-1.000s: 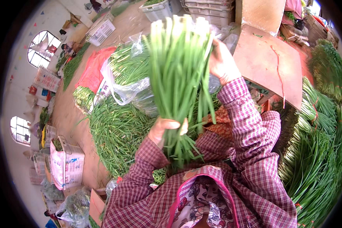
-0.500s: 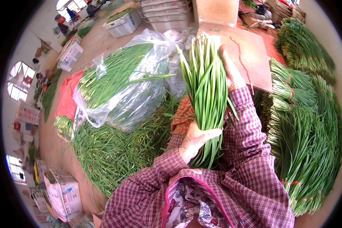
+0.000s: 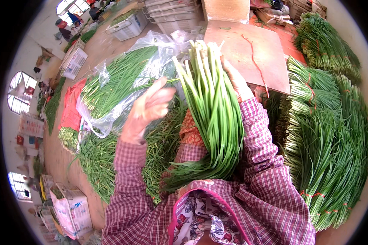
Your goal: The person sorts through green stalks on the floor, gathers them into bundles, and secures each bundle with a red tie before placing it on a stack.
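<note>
- Stack of tied green bundles (image 3: 331, 159): fills the right side.
- Heap of loose green leaves (image 3: 104, 163): lies on the left, near the body.
- Clear plastic bag (image 3: 160, 61): holds more greens, beyond the heap.
- Pink board (image 3: 229, 49): ahead, with a red string lying across it.
- Bunch of green stalks (image 3: 218, 108): before the chest, pale ends away, leaf tips bending left.
- Right hand (image 3: 237, 81): clasped on the bunch's right side, near the pale ends.
- Left hand (image 3: 145, 106): apart from the bunch, holding nothing, fingers loosely bent and blurred.
- Red string (image 3: 252, 52): thin, hanging past the board's near edge.
</note>
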`<state>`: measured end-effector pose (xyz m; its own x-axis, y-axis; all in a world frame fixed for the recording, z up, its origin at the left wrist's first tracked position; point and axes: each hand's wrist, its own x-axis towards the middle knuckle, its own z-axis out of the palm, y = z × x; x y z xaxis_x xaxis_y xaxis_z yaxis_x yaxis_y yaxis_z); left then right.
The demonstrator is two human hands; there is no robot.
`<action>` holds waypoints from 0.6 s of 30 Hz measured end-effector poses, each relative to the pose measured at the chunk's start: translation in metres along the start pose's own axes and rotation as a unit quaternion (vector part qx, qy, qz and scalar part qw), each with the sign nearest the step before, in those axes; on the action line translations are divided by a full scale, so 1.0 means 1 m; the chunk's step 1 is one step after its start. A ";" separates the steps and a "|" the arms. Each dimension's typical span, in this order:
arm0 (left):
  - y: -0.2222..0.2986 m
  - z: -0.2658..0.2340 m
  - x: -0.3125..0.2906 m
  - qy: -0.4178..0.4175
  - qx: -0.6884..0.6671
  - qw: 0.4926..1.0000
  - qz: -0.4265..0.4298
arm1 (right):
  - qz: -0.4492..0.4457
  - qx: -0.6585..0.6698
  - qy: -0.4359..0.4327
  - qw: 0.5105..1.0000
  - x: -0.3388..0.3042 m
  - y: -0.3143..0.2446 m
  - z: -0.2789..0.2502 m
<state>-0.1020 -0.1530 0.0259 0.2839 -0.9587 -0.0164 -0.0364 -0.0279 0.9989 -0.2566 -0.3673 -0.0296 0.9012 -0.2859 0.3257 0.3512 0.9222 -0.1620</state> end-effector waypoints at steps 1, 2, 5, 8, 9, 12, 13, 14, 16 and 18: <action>0.002 0.014 0.008 0.024 -0.035 0.998 0.052 | 0.018 -0.055 0.002 0.998 0.004 0.006 0.010; 0.014 0.032 0.014 0.035 -0.044 0.996 0.071 | 0.037 -0.107 0.001 0.994 0.010 0.014 0.023; 0.010 0.046 0.029 0.076 -0.178 0.974 0.120 | -0.053 -0.412 0.094 0.905 0.025 0.038 0.064; 0.021 0.059 0.030 0.067 -0.285 0.950 0.105 | -0.128 -0.517 0.100 0.840 0.033 0.051 0.081; 0.021 0.058 0.029 0.079 -0.282 0.949 0.115 | -0.144 -0.535 0.098 0.827 0.034 0.056 0.085; 0.021 0.046 0.025 0.090 -0.290 0.944 0.132 | -0.126 -0.535 0.120 0.827 0.040 0.059 0.085; 0.022 0.044 0.023 0.095 -0.299 0.942 0.116 | -0.108 -0.525 0.129 0.834 0.038 0.058 0.089; 0.021 0.043 0.020 0.109 -0.314 0.937 0.106 | -0.109 -0.523 0.148 0.832 0.038 0.059 0.088; 0.017 0.037 0.015 0.127 -0.329 0.930 0.109 | -0.067 -0.473 0.149 0.866 0.037 0.057 0.085; 0.017 0.034 0.012 0.132 -0.333 0.928 0.098 | -0.064 -0.504 0.141 0.850 0.037 0.058 0.087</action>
<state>-0.1322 -0.1747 0.0416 0.5626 -0.8215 0.0926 0.4634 0.4061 0.7876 -0.2248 -0.3022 0.0543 0.8149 -0.5483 0.1878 0.3612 0.2272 -0.9044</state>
